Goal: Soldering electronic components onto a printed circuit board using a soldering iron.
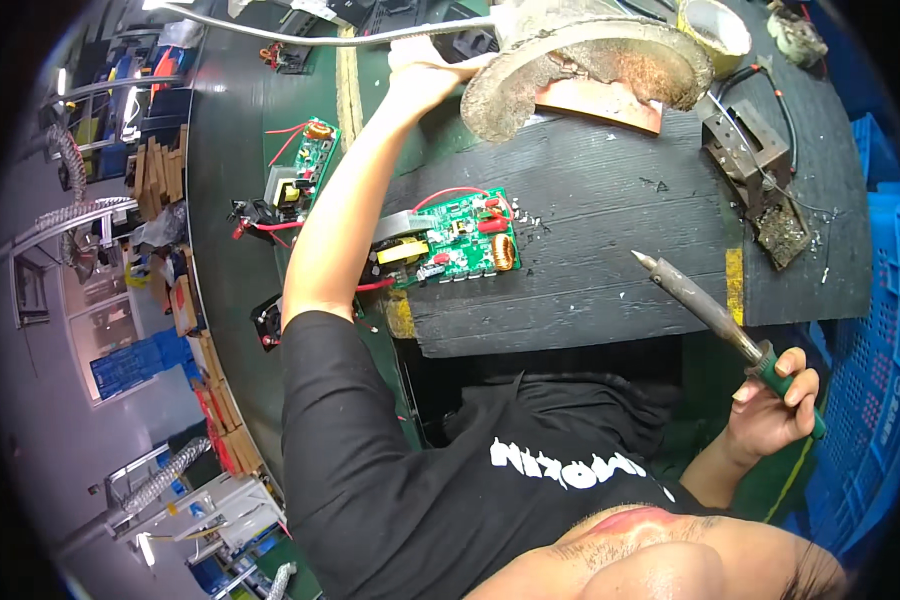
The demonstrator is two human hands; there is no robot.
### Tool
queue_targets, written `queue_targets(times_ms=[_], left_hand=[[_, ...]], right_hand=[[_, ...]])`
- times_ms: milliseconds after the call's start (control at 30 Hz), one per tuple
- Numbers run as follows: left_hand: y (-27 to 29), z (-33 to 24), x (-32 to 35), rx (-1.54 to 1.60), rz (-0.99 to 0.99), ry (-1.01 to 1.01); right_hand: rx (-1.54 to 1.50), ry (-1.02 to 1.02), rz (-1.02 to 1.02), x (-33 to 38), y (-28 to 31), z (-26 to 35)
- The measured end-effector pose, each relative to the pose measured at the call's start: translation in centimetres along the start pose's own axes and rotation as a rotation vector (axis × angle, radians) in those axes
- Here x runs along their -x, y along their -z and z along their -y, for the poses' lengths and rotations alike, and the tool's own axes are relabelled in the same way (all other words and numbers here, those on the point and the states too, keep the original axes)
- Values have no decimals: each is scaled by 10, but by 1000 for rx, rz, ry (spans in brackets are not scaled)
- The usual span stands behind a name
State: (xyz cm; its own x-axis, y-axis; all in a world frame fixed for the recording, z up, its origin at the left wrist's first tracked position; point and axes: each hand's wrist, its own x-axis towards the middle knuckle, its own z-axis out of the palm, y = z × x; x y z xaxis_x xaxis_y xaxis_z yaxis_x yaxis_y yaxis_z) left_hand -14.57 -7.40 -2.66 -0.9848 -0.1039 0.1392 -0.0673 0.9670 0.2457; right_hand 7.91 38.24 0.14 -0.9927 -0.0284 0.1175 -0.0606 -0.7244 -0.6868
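In my right hand [775, 405] is a soldering iron [705, 310], gripped by its green handle with the tip pointing up and left over the worktop. My left arm stretches far forward, and my left hand [422, 80] is beside the dirty, broken-edged rim of a fume hood [505, 95]. Its fingers are largely hidden, so I cannot tell whether it grips anything. Under that arm lies a green circuit board [470, 235] with a yellow transformer, a copper coil and red wires. A second circuit board [310, 165] sits further left, with a black connector by its wires.
The dark mat [570, 300] has small scraps on it. At the right stands a metal iron stand [750, 150] with a debris-filled tray [782, 232]. A roll of yellow tape [718, 25] is behind it. Blue crates [885, 330] line the right side. A grey cable [370, 40] crosses the top.
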Motion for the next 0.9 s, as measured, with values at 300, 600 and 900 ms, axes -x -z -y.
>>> queue_targets(times_ms=[300,600,900], left_hand=[[28,9,49,859,-15,155],[111,14,119,1058,305,327],[93,-11,123,1215,771,315]], right_hand=[[-34,103,-46,43,6,-20],[31,131,-51,73,-5,8],[23,123,-20,78,-8,6]])
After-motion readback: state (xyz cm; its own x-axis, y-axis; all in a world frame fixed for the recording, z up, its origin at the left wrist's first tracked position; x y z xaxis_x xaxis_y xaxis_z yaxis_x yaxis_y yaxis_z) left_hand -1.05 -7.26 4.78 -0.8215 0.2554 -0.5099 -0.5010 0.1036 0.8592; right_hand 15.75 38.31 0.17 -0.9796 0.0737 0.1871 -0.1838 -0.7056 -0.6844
